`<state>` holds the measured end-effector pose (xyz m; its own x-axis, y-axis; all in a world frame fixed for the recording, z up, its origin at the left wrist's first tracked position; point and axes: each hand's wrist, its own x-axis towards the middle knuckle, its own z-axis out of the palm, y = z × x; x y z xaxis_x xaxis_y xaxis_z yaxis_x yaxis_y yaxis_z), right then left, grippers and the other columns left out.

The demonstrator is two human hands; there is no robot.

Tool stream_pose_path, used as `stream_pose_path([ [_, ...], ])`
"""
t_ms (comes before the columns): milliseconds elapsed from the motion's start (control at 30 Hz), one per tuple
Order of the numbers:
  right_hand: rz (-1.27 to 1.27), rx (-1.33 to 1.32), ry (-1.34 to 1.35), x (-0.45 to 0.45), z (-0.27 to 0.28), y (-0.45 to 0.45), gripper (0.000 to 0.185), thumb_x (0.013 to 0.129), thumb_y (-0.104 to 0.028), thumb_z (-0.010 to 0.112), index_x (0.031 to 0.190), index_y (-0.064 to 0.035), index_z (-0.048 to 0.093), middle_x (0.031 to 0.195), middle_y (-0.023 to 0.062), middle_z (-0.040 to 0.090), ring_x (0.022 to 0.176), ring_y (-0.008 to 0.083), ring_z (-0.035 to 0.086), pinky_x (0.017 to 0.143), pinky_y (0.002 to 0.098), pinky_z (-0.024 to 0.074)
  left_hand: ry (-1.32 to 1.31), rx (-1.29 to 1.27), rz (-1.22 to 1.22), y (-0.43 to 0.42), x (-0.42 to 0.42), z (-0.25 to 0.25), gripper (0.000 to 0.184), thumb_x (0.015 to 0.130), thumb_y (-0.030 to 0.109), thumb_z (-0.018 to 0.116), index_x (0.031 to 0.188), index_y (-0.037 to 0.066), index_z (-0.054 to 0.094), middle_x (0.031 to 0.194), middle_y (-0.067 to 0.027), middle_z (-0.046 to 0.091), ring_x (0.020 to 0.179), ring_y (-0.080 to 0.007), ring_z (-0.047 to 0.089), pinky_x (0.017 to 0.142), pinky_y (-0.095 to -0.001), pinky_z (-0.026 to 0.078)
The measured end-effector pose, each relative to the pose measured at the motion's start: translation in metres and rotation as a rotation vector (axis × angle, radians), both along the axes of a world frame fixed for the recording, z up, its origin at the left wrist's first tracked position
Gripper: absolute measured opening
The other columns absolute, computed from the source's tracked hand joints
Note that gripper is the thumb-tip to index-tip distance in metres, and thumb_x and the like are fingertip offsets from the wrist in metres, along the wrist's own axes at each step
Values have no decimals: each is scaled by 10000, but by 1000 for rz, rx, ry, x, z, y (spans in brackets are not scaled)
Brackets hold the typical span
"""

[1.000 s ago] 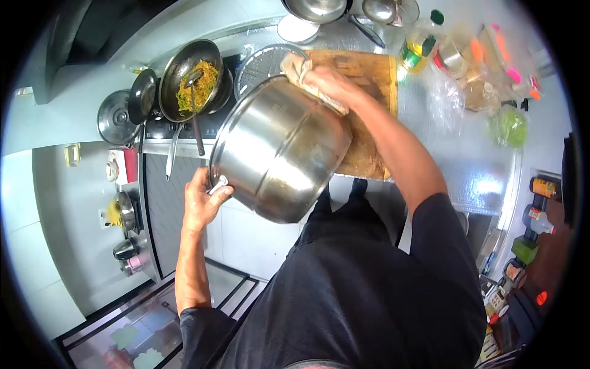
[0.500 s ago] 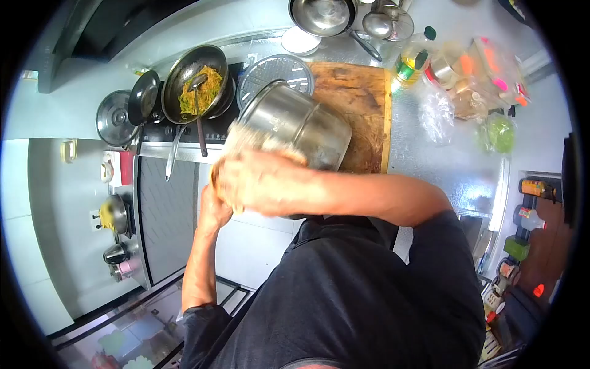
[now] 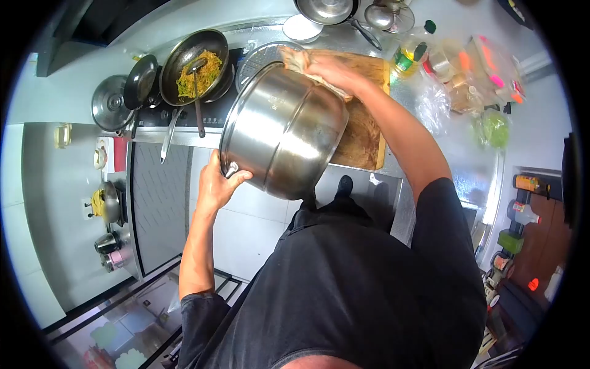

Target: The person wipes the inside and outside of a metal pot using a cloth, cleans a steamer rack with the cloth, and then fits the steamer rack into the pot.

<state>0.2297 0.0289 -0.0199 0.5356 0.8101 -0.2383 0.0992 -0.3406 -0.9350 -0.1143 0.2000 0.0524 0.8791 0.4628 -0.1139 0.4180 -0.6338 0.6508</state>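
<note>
A large stainless steel pot (image 3: 276, 129) is tipped on its side, its mouth toward the left and its base toward the right. My left hand (image 3: 215, 184) grips it at the near edge of the rim, with the thumb over a small handle (image 3: 232, 169). On the pot's far side, my right hand (image 3: 332, 71) presses a pale cloth (image 3: 297, 59) against the outer wall. Part of the cloth sticks out past the fingers, which are partly hidden. Under and behind the pot lies a wooden cutting board (image 3: 362, 144); the pot's inside is out of sight.
Left on the stove (image 3: 163, 118) stands a wok (image 3: 169, 83) with shredded food (image 3: 206, 77) and a spatula (image 3: 198, 104). A smaller pan (image 3: 140, 83) and a lid (image 3: 110, 101) are beside it. An oil bottle (image 3: 409, 55) and plastic bags (image 3: 432, 104) sit right of the board.
My right hand and the cloth have moved from the near left rim to the pot's far side. The pot has turned and come nearer to me, and my left hand now shows on its rim.
</note>
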Motion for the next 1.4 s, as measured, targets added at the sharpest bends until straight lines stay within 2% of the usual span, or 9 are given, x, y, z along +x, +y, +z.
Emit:
stream_pose_path([
  [133, -119, 193, 338, -14, 12, -26, 463, 893, -292, 602, 1257, -6, 594, 1108, 44, 607, 957, 154, 556, 849, 320, 456, -36, 4, -22, -3, 14, 9, 670, 673, 441, 869, 1062, 1, 546, 877, -119, 683, 791, -259, 644, 753, -359, 510],
  [367, -18, 576, -1115, -169, 87, -48, 234, 780, -192, 590, 976, -179, 718, 1141, 56, 652, 1150, 260, 561, 1000, 519, 415, -141, -17, -26, 3, 13, -4, 530, 737, 347, 846, 1048, 17, 573, 891, -81, 665, 783, -192, 601, 753, -326, 488],
  [533, 257, 637, -1246, -219, 51, -50, 229, 783, -253, 618, 959, -142, 713, 1168, 83, 652, 1263, 269, 531, 1113, 553, 331, -52, -79, 12, 2, 10, -3, 412, 770, 264, 807, 1021, 20, 589, 832, -30, 645, 751, -133, 572, 715, -308, 486],
  [667, -56, 639, -1200, -160, 72, -66, 297, 781, -295, 658, 1038, -148, 690, 1094, 75, 666, 1044, 277, 621, 964, 472, 459, 71, -112, 30, 0, 6, 1, 460, 758, 264, 823, 1079, 25, 596, 904, -36, 659, 826, -145, 599, 768, -312, 491],
  [800, -269, 151, -115, -81, 23, -67, 332, 913, -324, 578, 1126, -78, 645, 1051, 68, 659, 971, 197, 614, 855, 352, 477, -56, -163, 3, -4, 5, 3, 656, 735, 338, 847, 1232, 17, 564, 1054, -84, 672, 993, -190, 621, 899, -325, 476],
  [867, -430, 389, 386, -54, -20, -61, 345, 933, -323, 548, 1142, -65, 640, 1043, 59, 668, 938, 177, 619, 800, 342, 485, -77, -128, 6, -8, 11, 6, 640, 753, 338, 833, 1226, 4, 562, 1045, -80, 671, 999, -189, 617, 900, -332, 476],
  [1000, -489, 324, 440, -48, -45, -58, 335, 912, -310, 561, 1128, -69, 645, 1065, 84, 679, 901, 241, 638, 776, 368, 491, -16, -217, 24, -1, 15, 4, 711, 726, 427, 849, 1228, 12, 563, 1052, -69, 665, 1005, -180, 606, 910, -320, 465],
  [1133, -512, 400, -676, -119, 21, -72, 288, 837, -219, 640, 1079, -70, 690, 1091, 73, 666, 968, 254, 633, 835, 354, 506, -38, -191, -13, 3, 6, -1, 721, 713, 457, 852, 1203, 10, 569, 1026, -56, 661, 981, -168, 600, 898, -309, 463],
  [1400, 126, 833, -1288, -183, 39, -60, 277, 686, -211, 679, 958, -167, 702, 1119, 28, 666, 1025, 215, 629, 935, 499, 465, -9, -147, -31, -2, 18, 9, 514, 828, 378, 771, 1090, -17, 574, 940, -69, 654, 857, -153, 603, 803, -314, 495],
])
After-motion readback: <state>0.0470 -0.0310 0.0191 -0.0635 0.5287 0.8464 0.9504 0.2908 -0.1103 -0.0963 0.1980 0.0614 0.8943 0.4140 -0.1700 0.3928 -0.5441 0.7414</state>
